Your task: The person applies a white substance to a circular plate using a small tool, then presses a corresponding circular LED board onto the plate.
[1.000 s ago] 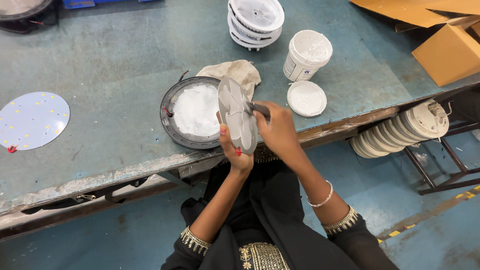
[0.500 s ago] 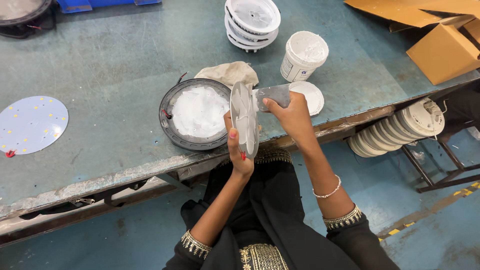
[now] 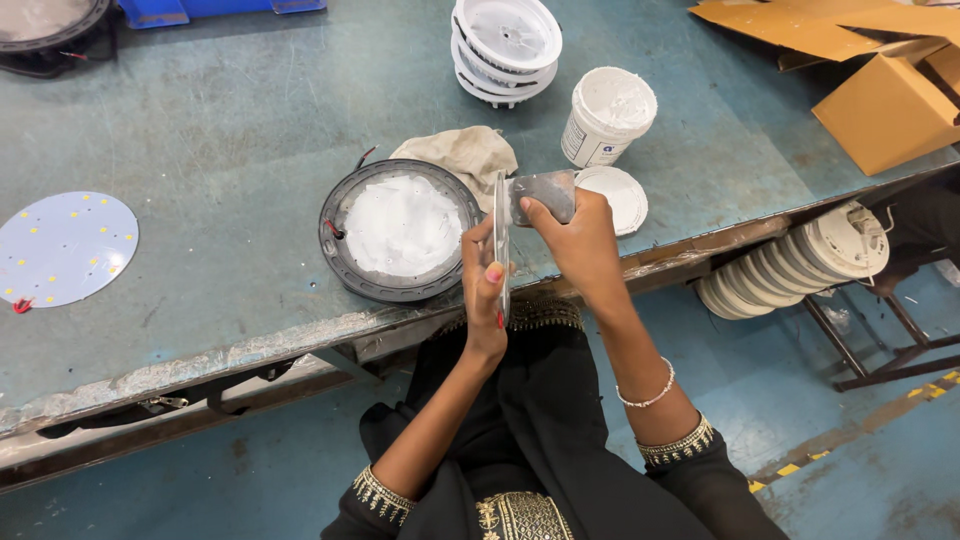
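My left hand (image 3: pixel 484 290) grips a thin round white disc (image 3: pixel 499 225), held upright and edge-on to the camera above the table's front edge. My right hand (image 3: pixel 578 238) is closed on a flat grey scraper blade (image 3: pixel 545 192) whose tip touches the disc's right face. Just left of the hands, a round dark lamp housing (image 3: pixel 345 255) lies on the table, its inside coated with white paste. A white tub of paste (image 3: pixel 606 117) stands open behind my right hand, with its white lid (image 3: pixel 622 195) lying flat beside it.
A beige rag (image 3: pixel 462 153) lies behind the housing. Stacked white round housings (image 3: pixel 506 45) stand at the back. A round white board with yellow dots (image 3: pixel 62 248) lies far left. Cardboard boxes (image 3: pixel 885 105) sit at the right, and a row of white housings (image 3: pixel 790 262) rests on a rack below the table edge.
The disc has turned from facing the camera to edge-on. My right hand has shifted rightward with the scraper, now against the disc's right side.
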